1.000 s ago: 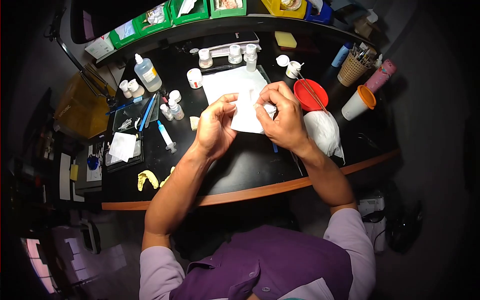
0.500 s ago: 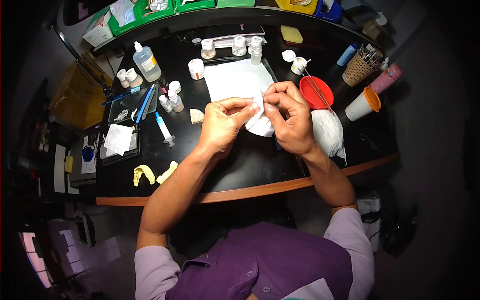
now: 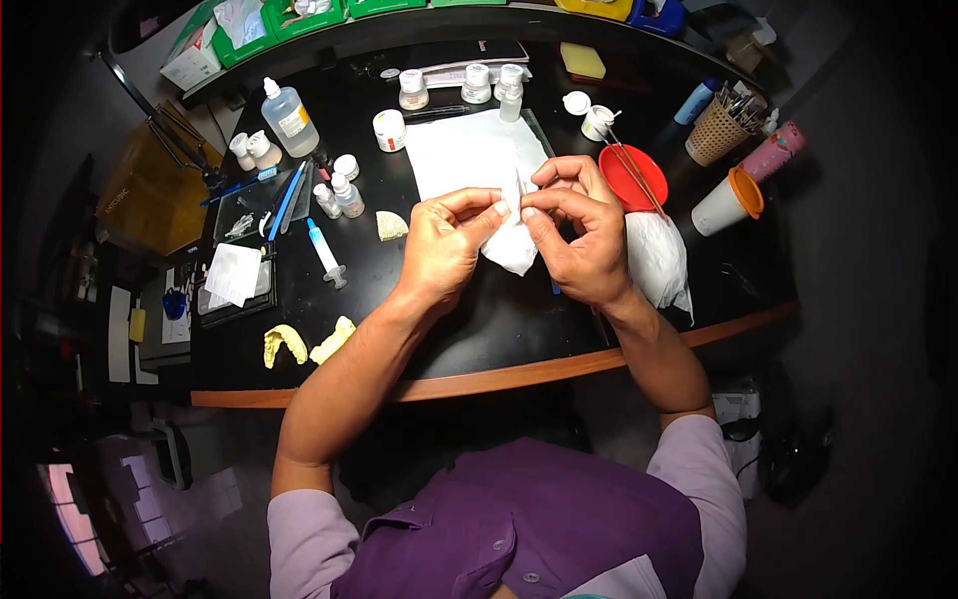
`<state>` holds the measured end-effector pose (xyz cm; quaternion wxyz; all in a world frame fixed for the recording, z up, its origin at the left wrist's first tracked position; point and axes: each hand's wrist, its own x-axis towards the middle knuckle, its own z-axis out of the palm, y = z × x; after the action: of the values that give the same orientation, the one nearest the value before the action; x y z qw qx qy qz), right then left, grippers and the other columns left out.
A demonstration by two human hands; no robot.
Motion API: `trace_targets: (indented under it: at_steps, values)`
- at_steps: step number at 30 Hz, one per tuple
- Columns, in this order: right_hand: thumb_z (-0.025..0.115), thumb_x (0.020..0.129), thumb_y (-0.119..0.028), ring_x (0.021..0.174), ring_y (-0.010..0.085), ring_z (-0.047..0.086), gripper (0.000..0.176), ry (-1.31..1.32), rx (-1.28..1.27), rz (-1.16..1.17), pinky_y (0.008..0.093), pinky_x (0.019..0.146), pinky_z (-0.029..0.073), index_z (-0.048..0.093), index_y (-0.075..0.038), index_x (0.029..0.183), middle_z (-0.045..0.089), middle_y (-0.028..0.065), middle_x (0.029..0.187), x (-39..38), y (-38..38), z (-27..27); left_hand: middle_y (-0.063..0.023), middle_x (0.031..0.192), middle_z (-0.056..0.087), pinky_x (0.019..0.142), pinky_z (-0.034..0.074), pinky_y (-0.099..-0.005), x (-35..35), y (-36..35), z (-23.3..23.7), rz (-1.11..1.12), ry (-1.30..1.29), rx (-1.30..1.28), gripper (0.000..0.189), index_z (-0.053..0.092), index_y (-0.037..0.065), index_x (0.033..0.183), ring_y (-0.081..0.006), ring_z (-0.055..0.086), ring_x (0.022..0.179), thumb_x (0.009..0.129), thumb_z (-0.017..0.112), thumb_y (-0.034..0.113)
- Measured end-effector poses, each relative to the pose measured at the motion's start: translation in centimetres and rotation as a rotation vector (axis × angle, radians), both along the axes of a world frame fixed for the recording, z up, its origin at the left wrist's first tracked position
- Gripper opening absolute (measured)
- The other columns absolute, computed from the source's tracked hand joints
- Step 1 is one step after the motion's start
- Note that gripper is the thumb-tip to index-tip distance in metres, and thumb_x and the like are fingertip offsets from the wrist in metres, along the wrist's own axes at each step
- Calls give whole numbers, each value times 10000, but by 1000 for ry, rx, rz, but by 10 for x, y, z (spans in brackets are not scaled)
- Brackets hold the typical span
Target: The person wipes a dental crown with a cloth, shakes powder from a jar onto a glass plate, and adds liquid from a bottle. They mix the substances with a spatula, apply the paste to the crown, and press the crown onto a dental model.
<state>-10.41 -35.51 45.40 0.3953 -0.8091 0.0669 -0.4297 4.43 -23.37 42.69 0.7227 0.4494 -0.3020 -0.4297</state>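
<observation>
The tissue hangs between 2 hands: left hand and right hand each pinch its upper part.

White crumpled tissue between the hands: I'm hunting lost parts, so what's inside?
Folds of the white crumpled tissue show between the left hand and right hand; anything inside is covered.

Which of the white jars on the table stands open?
The jar beside the red dish: its lid lies off next to it, while the others are capped.
</observation>
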Motion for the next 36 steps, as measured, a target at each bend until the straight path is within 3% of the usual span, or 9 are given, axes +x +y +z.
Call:
trace_targets:
  at_steps: [9,13,16,20,27,33,36]
  values:
    - [809,751,25,826,157,624,163,-37,-223,-97,272,692,537,798,18,913,629,113,1160,2,-5,0,-158,1129,781,954,557,-312,2,5,4,-64,-7,18,246,754,-89,1204,-171,735,1019,990,733,30]
    - [812,739,33,814,163,616,180,-23,-279,-109,276,673,539,801,22,918,633,119,1169,3,-7,-2,-139,1096,798,920,556,-294,-7,7,15,-14,-179,-15,258,783,-75,1169,-145,729,985,981,775,102]
    - [820,745,42,805,160,612,186,-7,-310,-86,278,663,541,809,22,930,637,119,1168,3,-4,0,-127,1071,803,882,560,-281,-8,7,17,51,-264,131,258,791,-72,1154,-131,727,946,990,781,128]
    - [840,767,34,804,145,616,182,16,-204,-61,270,662,537,819,15,947,637,112,1167,2,-3,1,-114,1043,795,836,569,-284,-5,4,11,48,-153,88,225,778,-53,1166,-122,723,893,1021,743,116]
    - [864,781,2,821,115,646,160,43,-104,-14,244,668,522,823,-17,935,643,97,1175,0,-3,2,-56,963,766,740,537,-238,-9,2,3,86,-239,63,154,737,-40,1104,-72,680,833,1066,686,99]
    - [859,777,-5,845,107,664,156,59,-38,-20,234,650,515,819,-32,925,661,94,1188,-1,-6,-1,-79,928,777,702,532,-224,-12,1,6,82,-167,31,169,752,-75,1094,-69,685,814,1047,702,79]
    - [843,798,-4,879,100,665,132,45,25,-22,230,644,513,817,-25,926,664,90,1196,-1,-6,-4,-66,981,771,759,540,-237,-13,2,7,90,-222,58,166,743,-52,1127,-73,689,849,1053,701,91]
